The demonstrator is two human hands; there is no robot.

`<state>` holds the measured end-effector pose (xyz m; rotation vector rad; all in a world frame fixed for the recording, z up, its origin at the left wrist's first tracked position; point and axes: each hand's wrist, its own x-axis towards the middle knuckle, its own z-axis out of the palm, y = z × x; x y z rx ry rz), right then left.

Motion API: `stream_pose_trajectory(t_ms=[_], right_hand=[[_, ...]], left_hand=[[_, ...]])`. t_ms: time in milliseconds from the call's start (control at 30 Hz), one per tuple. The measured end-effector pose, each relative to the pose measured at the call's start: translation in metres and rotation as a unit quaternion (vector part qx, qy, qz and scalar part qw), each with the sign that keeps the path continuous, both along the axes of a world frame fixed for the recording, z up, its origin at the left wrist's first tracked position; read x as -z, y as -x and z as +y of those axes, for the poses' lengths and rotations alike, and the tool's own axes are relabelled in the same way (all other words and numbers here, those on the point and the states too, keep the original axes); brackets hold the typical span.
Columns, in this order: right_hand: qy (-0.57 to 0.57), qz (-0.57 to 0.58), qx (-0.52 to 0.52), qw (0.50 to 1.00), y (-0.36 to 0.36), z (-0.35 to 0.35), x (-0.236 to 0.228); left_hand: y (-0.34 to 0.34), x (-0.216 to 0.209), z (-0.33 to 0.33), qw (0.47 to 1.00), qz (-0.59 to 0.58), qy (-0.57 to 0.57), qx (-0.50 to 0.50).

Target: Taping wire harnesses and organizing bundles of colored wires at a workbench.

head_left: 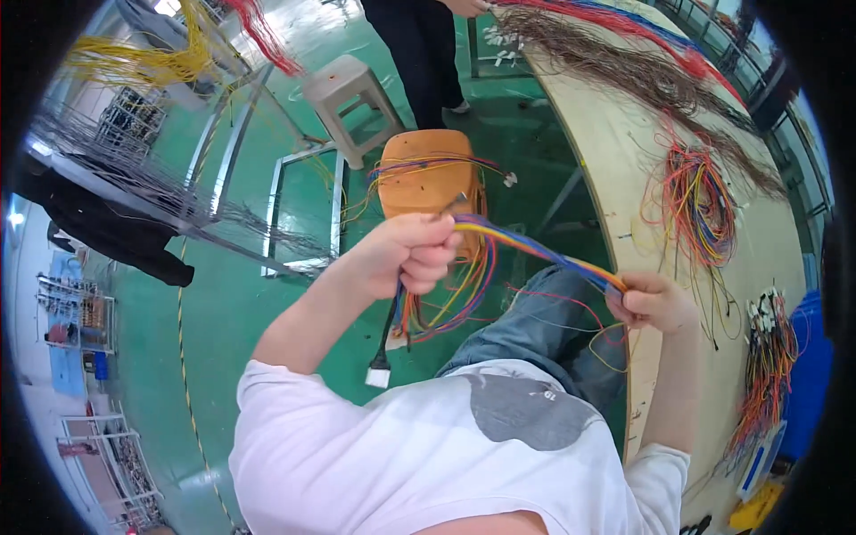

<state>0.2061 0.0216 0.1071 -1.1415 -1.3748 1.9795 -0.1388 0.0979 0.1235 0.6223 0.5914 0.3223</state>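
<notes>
A bundle of coloured wires [535,249], blue, yellow, red and purple, stretches between my two hands above my lap. My left hand [412,256] is closed around its left end, and a short dark tip pokes up past the fingers. From below that hand hang loose wire ends and a black cable with a white connector [378,376]. My right hand [654,301] pinches the bundle's other end near the table's edge. Thin red and yellow wires trail below it. More wires [428,164] lie across an orange stool [423,192] in front of me.
On my right is a long wooden worktable [615,169] with a tangled wire coil [700,209], brown wires [615,62] and connectored wires [767,366]. A grey stool [341,87] and a standing person [417,53] are ahead. Metal racks [223,169] with hanging wires stand left.
</notes>
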Motion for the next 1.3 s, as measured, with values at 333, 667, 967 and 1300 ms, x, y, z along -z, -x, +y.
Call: stream_pose_trajectory(t_ms=[333,667,967,1300], right_hand=[[0.003,0.058,-0.043,0.997,0.008,0.025,-0.001],[-0.015,-0.192,0.080,0.978,-0.033,0.012,0.017],[-0.421,-0.290,-0.188,0.839,0.126,0.069,-0.021],[-0.156,-0.203,-0.066,0.964,0.001,0.049,-0.017]], left_hand=[[0.038,-0.008,0.013,0.984,-0.158,-0.052,-0.066],[0.119,0.017,0.058,0.912,-0.069,-0.015,-0.404],[-0.036,0.001,0.023,0.933,0.163,-0.309,-0.091],[0.005,-0.008,0.000,0.959,0.143,-0.135,0.205]])
